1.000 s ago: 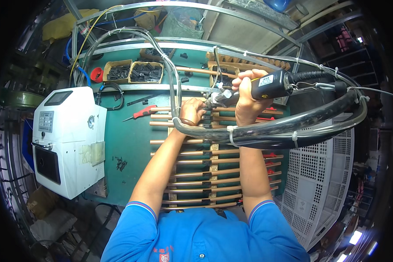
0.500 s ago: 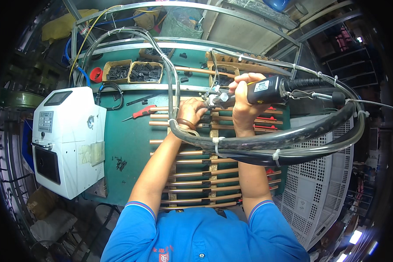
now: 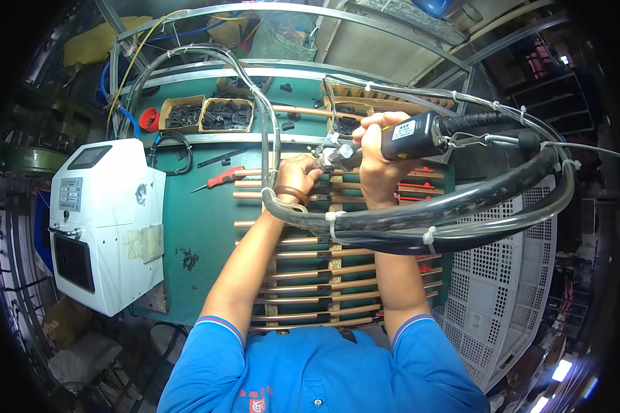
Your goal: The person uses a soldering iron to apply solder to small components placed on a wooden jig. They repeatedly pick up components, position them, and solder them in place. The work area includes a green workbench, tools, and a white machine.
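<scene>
My right hand [image 3: 377, 168] is wrapped around a black powered screwdriver [image 3: 408, 141], which lies tilted with its metal nose pointing left. Thick black and clear hoses [image 3: 455, 213] run from it in a loop across my forearms. Beside that nose, my left hand [image 3: 296, 171] rests over the upper copper-coloured rods, fingers pressed together. What its fingertips pinch is hidden. Below my hands, several copper-coloured rods [image 3: 300, 275] lie crosswise in rows on wooden supports [image 3: 335, 265], with small black pieces at their middles.
A white machine [image 3: 110, 227] stands at left on the green table [image 3: 193, 289]. Near it lie a red-handled screwdriver [image 3: 224, 177] and a pile of small screws [image 3: 189, 259]. Cardboard boxes of black parts [image 3: 226, 115] and a red cup [image 3: 149, 120] sit behind. White perforated crates [image 3: 489, 296] stand at right.
The powered screwdriver and my right hand have shifted slightly left and up, and the hoses have swung along. My left hand stays at nearly the same spot by the tool's nose.
</scene>
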A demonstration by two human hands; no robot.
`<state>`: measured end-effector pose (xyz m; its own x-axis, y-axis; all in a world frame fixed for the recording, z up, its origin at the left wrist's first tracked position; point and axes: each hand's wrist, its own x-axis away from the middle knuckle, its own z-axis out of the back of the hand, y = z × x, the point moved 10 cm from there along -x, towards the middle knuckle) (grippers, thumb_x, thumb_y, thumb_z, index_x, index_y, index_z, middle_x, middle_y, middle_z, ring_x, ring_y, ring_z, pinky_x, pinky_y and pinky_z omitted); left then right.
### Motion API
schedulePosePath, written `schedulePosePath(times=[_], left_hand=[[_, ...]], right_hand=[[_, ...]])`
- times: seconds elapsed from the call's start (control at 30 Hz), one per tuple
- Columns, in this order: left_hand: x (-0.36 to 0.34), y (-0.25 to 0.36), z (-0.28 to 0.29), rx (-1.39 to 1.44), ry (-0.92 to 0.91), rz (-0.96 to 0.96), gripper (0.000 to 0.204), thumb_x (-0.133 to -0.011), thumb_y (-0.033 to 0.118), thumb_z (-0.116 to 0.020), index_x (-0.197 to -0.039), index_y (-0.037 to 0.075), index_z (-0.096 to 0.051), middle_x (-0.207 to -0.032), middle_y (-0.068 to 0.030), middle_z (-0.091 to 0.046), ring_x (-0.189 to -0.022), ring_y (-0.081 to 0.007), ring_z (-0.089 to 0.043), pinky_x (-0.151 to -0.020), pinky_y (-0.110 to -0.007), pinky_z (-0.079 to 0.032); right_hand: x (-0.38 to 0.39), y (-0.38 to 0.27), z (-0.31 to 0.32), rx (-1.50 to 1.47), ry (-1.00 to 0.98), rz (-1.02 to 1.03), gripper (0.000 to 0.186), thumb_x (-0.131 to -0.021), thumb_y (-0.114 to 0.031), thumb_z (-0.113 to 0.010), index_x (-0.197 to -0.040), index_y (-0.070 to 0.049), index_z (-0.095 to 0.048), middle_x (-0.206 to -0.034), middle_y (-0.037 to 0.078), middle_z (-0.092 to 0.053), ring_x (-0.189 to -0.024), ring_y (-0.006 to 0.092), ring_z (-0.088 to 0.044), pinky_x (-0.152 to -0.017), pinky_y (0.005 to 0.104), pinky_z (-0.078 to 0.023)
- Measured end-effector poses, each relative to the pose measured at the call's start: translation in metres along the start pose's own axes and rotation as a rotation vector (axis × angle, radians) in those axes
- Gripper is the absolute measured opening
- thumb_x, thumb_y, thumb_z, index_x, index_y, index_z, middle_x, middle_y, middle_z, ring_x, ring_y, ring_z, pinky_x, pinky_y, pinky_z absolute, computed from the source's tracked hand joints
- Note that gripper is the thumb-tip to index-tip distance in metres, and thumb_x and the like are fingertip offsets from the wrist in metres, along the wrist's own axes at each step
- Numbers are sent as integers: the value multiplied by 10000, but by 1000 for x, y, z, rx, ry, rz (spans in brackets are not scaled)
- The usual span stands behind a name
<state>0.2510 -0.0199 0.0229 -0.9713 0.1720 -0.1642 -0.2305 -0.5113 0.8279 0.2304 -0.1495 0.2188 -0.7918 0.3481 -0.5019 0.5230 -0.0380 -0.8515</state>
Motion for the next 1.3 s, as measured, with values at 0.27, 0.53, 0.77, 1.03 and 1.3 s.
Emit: schedulePosePath(times=[0.27,0.53,0.77,1.03,1.3], left_hand=[[-2,-4,-5,64,-91,27,180,-652,115,-741,-800,38,-674,-842,-110,-654,-842,-306,-620,-777,-379,-477],[13,-18,28,-63,-29,-115,202,-719,197,-720,-881,82,-690,-883,-88,-651,-886,-297,-601,-847,-408,-437],[13,-24,24,-99,-125,-131,164,-757,213,-696,-869,93,-692,-858,-66,-644,-901,-272,-588,-905,-408,-387],[11,-26,23,-82,-80,-145,158,-754,215,-698,-868,105,-694,-859,-61,-655,-910,-262,-596,-936,-408,-361],[12,-34,17,-153,-42,-201,177,-760,273,-697,-877,141,-688,-884,-35,-674,-911,-240,-603,-920,-415,-339]], right_hand=[[-1,25,4,-89,66,-71,269,-780,103,-566,-996,-36,-484,-770,105,-583,-608,149,-588,-570,273,-516],[2,17,-7,-112,23,-46,281,-776,98,-585,-993,-47,-480,-781,98,-588,-632,142,-594,-597,270,-522],[4,25,-12,-100,20,-66,281,-759,97,-605,-970,-40,-479,-774,78,-577,-663,147,-601,-609,275,-526],[3,23,-16,-23,-9,21,294,-746,99,-615,-968,-42,-483,-775,65,-568,-704,144,-601,-593,282,-527],[-4,24,-27,-163,-81,-95,295,-771,106,-585,-1002,-49,-487,-760,90,-584,-594,152,-591,-558,268,-514]])
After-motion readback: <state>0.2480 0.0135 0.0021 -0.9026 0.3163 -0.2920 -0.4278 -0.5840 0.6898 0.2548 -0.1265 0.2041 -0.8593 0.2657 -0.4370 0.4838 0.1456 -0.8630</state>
